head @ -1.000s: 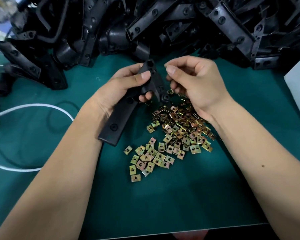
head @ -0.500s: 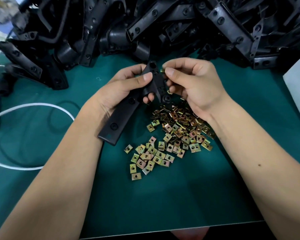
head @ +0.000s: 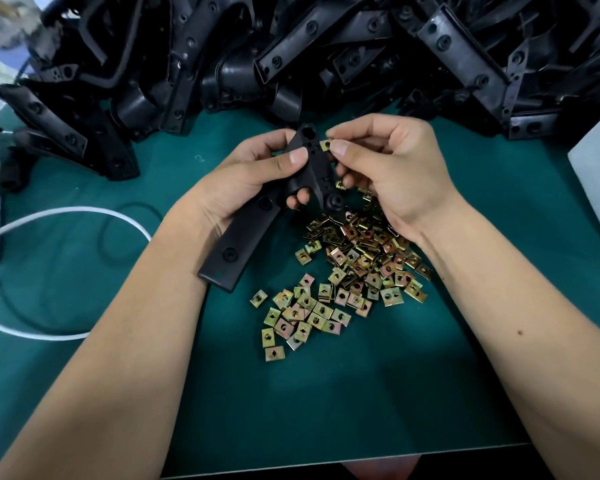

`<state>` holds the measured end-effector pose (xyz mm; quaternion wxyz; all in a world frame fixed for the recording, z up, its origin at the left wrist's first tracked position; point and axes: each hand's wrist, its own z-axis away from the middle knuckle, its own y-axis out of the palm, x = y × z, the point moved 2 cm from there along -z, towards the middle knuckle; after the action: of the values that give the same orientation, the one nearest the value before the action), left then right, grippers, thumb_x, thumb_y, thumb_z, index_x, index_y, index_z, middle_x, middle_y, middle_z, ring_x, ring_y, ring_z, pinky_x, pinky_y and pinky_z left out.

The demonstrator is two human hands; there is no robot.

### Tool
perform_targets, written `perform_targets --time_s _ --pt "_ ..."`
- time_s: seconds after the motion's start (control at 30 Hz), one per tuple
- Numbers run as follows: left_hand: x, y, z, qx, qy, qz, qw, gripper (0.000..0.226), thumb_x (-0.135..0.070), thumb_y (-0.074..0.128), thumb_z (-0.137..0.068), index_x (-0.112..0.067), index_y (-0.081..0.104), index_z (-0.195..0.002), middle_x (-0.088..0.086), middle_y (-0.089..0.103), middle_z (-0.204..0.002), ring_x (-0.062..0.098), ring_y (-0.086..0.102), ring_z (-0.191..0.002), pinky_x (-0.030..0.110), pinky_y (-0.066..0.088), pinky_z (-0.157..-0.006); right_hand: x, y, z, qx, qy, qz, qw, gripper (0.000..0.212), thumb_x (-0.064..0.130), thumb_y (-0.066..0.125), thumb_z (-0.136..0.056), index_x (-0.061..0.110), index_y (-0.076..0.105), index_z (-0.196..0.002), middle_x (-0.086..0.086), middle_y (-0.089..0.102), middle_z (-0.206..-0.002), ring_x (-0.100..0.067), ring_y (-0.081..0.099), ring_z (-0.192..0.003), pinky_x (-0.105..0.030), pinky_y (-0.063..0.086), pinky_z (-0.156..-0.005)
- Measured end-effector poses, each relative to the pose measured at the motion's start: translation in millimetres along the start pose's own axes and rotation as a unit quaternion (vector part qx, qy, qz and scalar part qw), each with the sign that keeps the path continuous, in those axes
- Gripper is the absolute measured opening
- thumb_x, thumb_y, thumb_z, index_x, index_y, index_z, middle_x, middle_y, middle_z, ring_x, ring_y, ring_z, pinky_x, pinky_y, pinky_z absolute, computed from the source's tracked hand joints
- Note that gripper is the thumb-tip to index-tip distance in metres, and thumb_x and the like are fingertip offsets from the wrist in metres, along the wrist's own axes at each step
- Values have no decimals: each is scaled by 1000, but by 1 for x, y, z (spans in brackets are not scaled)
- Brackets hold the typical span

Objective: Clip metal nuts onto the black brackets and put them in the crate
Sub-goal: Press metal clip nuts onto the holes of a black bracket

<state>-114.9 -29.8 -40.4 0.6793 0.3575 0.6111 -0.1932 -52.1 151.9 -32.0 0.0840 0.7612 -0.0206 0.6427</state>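
The left hand grips a black bracket at its upper part, just above the heap of nuts on the counter. The right hand pinches one nut against the bracket's top edge. The bracket looks stiff and light; the nut is small, springy and probably slippery (best held by its flat faces). No crate is in view, and the nut's clip side is hidden.

Over the last second the right hand has come up from just above the pile of nuts to the upper end of the held bracket, and a brass-coloured nut, unseen a second ago, now shows pinched between its thumb and forefinger against the bracket's edge
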Motion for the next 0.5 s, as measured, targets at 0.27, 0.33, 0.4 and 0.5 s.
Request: perform_targets --time_s 0.27,0.33,0.4,0.5 --pt "-1 2 -1 -11 -15 -16 1000 28 -11 61 -95 -1 54 -120 18 65 -88 17 64 -61 21 53 -54 0 3 2 -25 39 -32 998 7 2 70 -94 6 76 -92 -3 72 -75 -11 62 -63 -23 50 -56" --pt "-1 3 -1 -14 -13 -27 999 21 -12 62 -95 -2 57 -112 16 67 -85 17 65 -60 21 54 -54 1 4 3 -46 34 -20 998 8 2 72 -93 9 74 -96 -2 69 -72 -11 61 -61 -23 49 -56" --pt "-1 5 0 -18 -10 -26 999 17 -13 65 -95 -4 59 -109 13 69 -83 16 66 -60 20 54 -54 1 5 4 -58 26 -24 998 14 0 72 -92 10 69 -100 -1 64 -68 -10 58 -58 -23 48 -56" --pt "-1 7 -1 -20 -7 -42 999 18 -18 67 -90 -8 61 -104 10 72 -79 15 67 -59 21 55 -55 1 9 6 -53 15 -11 998 16 1 72 -91 14 67 -99 0 59 -69 -12 55 -63 -26 48 -62"
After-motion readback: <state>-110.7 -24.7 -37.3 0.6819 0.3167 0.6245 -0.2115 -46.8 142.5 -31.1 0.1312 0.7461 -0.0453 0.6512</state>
